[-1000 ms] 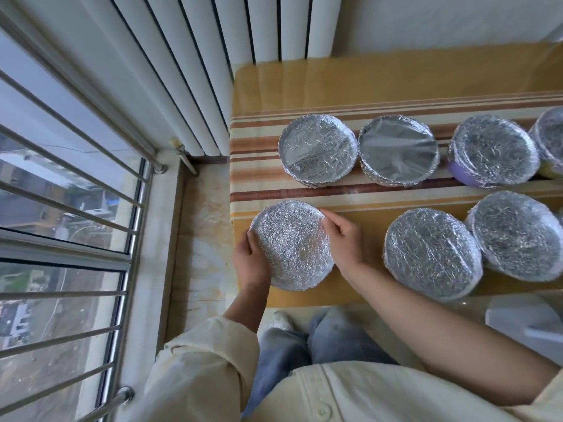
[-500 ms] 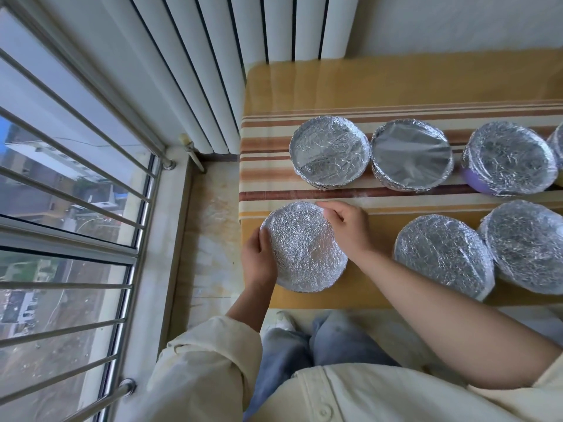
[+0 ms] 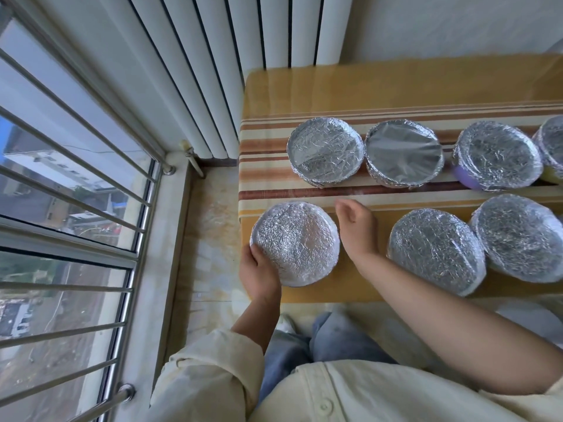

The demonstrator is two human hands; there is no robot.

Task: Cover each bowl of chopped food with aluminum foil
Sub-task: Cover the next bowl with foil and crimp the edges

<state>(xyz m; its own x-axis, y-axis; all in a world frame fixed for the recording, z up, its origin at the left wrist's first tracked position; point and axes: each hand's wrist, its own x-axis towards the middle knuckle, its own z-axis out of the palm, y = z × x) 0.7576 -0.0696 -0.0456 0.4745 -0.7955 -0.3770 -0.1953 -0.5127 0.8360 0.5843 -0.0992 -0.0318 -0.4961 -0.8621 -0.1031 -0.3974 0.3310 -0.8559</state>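
Through the head view I am looking down at the near-left bowl [image 3: 295, 243], which is sitting at the near-left corner of the table [image 3: 396, 83], close to the window side. Crinkled foil [image 3: 307, 226] is covering its whole top. My left hand [image 3: 259, 269] is cupping the bowl's near-left rim, with the fingers curled against the foil edge and pressing it in. My right hand [image 3: 356, 226] is hovering just beside the bowl's right edge. As far as I can tell it is not touching, and its fingers are loosely curled and holding nothing.

So the bowl is lying directly to the left of the right hand. Being round, it is offering no long axis to line up on. The left hand is the nearer one, in contact at the rim. I am judging this wrap as nearly finished. Six other bowls [image 3: 438, 251] are standing to the right and behind in two rows, all showing foil tops, so I am seeing no bare bowl here.
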